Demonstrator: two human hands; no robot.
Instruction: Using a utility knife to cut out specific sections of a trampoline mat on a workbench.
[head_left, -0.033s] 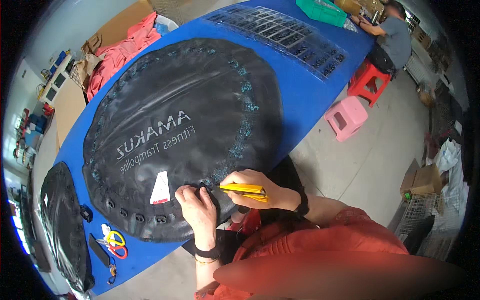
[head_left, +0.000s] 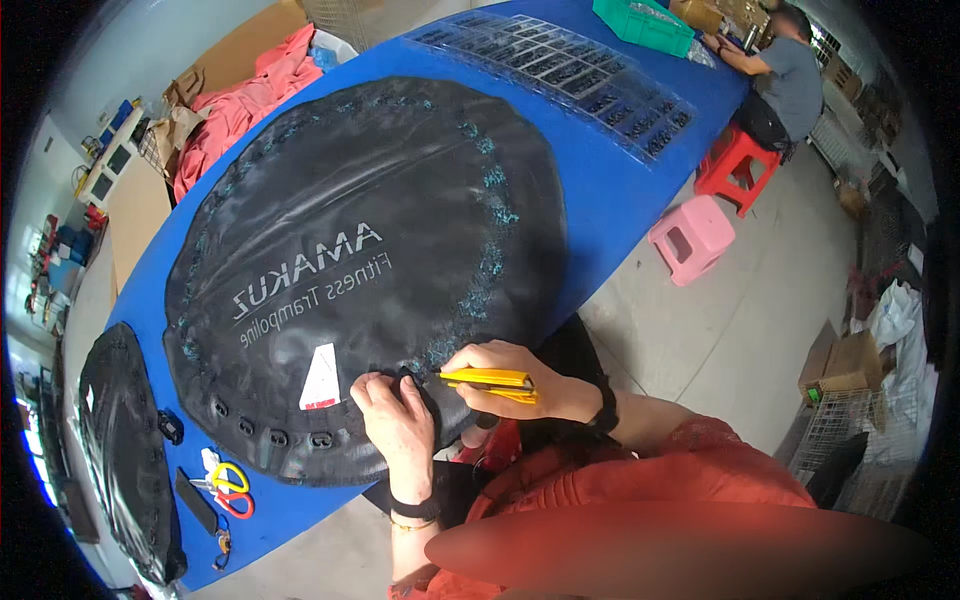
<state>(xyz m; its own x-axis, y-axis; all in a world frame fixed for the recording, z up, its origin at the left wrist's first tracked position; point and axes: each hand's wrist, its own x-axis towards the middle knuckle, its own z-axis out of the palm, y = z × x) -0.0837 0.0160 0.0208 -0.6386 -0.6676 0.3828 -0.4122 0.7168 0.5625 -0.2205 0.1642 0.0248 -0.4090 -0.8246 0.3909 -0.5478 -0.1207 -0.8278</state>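
A large round black trampoline mat lies spread on the blue table, with teal thread tufts in a ring and black loops along its near left edge. My left hand rests at the mat's near edge, its fingers bent and pinching the black edge. Closed around yellow-handled snips, my right hand is just right of the left one. The snips' tip points at the edge beside my left fingers; the tip itself is too small to make out. A white label lies on the mat left of my hands.
On the blue table lie scissors, a bagged folded black mat, clear trays of black parts and a green crate. A pink stool stands to the right; a person sits on a red stool.
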